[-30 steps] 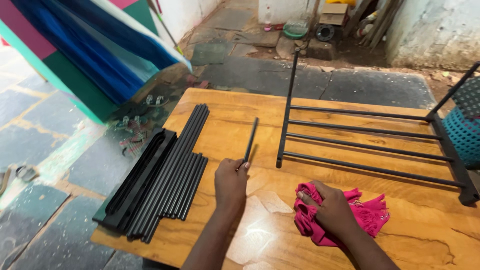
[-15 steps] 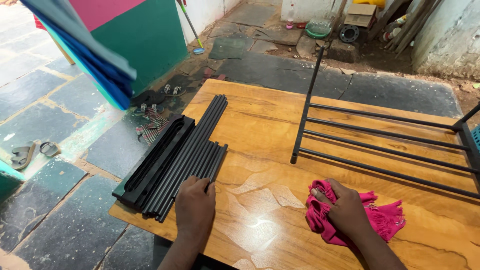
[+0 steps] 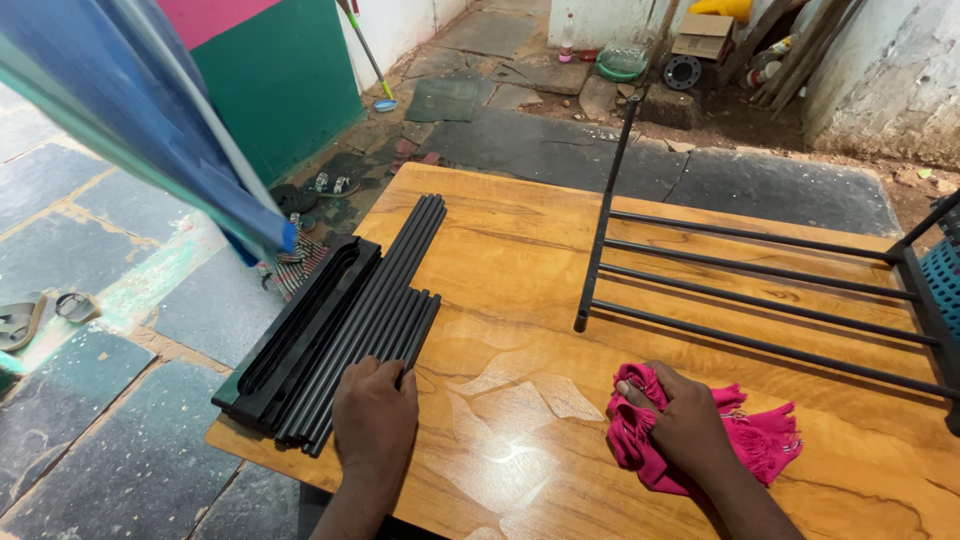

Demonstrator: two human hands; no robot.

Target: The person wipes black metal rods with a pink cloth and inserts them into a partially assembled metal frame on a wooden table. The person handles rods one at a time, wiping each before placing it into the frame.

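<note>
Our left hand lies flat, fingers together, on the near ends of the black rods at the table's left edge; they look stiff, light and prone to rolling, best gripped mid-length. Our right hand bunches a soft pink cloth. Beyond lies a black rack.
</note>
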